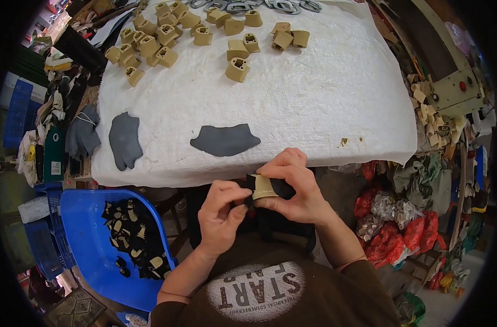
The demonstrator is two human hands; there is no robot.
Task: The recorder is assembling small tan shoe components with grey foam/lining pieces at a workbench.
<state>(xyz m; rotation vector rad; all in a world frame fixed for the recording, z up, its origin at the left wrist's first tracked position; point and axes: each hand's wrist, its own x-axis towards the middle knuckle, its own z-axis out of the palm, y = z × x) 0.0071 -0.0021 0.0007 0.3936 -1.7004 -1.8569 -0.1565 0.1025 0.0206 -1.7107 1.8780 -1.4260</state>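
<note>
Above my lap, just off the table's near edge, my right hand (294, 188) grips a beige shoe heel (266, 187) between thumb and fingers. A dark cover piece is partly wrapped around its sides. My left hand (221, 215) is closed at the heel's left side, pinching the dark cover's edge; its fingertips partly hide that edge. On the white woven cloth (313, 103) beyond my hands lies a dark grey curved cover piece (225, 140). Another grey piece (125, 140) lies further left, near a tied stack of grey pieces (84, 131).
Many bare beige heels (166, 35) are spread over the table's far left and middle. Grey ring-like parts (281, 5) lie at the far edge. A blue basin (85, 218) at lower left holds dark-covered heels (131, 237). Red bags (387, 245) sit at right, below a machine (458, 92).
</note>
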